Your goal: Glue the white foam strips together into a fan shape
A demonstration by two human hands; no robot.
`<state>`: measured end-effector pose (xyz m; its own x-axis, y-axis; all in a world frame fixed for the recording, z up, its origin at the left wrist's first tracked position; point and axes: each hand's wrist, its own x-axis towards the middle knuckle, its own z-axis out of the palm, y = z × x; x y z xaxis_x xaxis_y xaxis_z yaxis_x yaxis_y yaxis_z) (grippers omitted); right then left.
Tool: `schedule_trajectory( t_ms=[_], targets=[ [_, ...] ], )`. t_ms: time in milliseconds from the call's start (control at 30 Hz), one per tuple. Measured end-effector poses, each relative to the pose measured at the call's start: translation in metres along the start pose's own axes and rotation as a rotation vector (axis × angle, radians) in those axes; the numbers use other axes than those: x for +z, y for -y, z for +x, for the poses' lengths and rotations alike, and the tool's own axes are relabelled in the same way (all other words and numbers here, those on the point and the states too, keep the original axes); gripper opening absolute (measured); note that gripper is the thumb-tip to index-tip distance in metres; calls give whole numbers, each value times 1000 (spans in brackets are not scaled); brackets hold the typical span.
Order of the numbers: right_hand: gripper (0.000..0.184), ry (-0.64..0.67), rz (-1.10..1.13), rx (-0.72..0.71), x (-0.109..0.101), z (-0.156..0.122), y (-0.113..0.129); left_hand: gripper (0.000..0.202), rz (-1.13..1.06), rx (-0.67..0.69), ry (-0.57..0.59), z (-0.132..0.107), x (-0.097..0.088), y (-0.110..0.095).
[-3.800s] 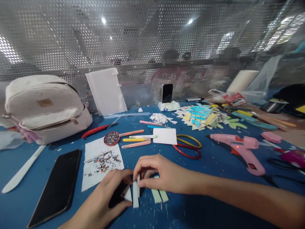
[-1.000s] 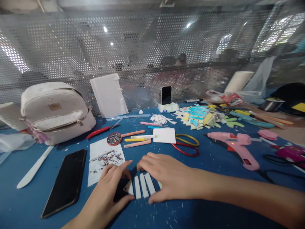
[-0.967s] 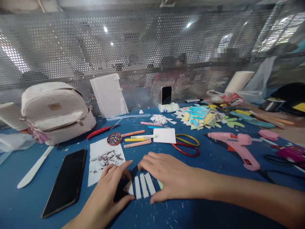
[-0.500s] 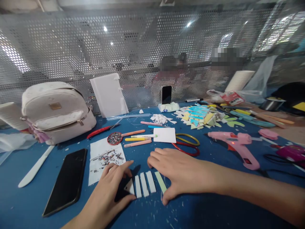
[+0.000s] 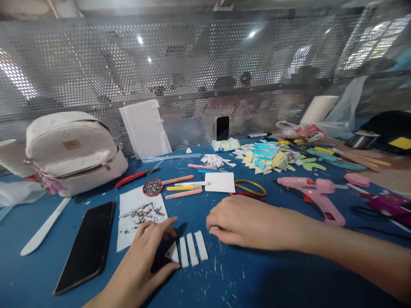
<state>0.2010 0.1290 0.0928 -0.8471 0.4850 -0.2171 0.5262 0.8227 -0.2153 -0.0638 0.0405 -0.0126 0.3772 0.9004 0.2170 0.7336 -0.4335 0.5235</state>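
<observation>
My left hand [image 5: 149, 252] rests on the blue table with its fingers apart. By its fingertips lies a white piece with a slanted edge [image 5: 173, 252], partly covered by the hand. Beside it, three white strips [image 5: 192, 249] stand in a row, slightly tilted. Right of the row, my right hand [image 5: 233, 220] is closed, fingers bent against the thumb. A pale end of the light green strip [image 5: 213, 229] peeks out between them; the rest is hidden. Left of my left hand is a sheet of paper [image 5: 125, 237] with glittery bits.
A large phone [image 5: 86, 246], a white plastic knife [image 5: 45, 231] and a backpack [image 5: 73, 158] occupy the left. Markers [image 5: 183, 188], a white card [image 5: 220, 182] and scissors [image 5: 252, 187] lie beyond my hands. Rightward are a pink glue gun [image 5: 316, 194] and a pile of coloured pieces [image 5: 266, 156].
My right hand has gone from spread over the light green strip to closed on it, and the strip no longer lies on the table. My left hand stays nearly still.
</observation>
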Motion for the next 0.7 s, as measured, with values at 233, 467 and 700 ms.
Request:
schedule_trajectory(
  t_ms=[233, 467, 700],
  targets=[
    [19, -5, 172, -72, 9, 11, -9, 75, -8, 0, 20, 1, 0, 0],
    [18, -14, 127, -22, 16, 15, -15, 75, -14, 0, -12, 1, 2, -2],
    [39, 10, 38, -47, 30, 17, -12, 77, -2, -7, -27, 0, 3, -3]
  ],
)
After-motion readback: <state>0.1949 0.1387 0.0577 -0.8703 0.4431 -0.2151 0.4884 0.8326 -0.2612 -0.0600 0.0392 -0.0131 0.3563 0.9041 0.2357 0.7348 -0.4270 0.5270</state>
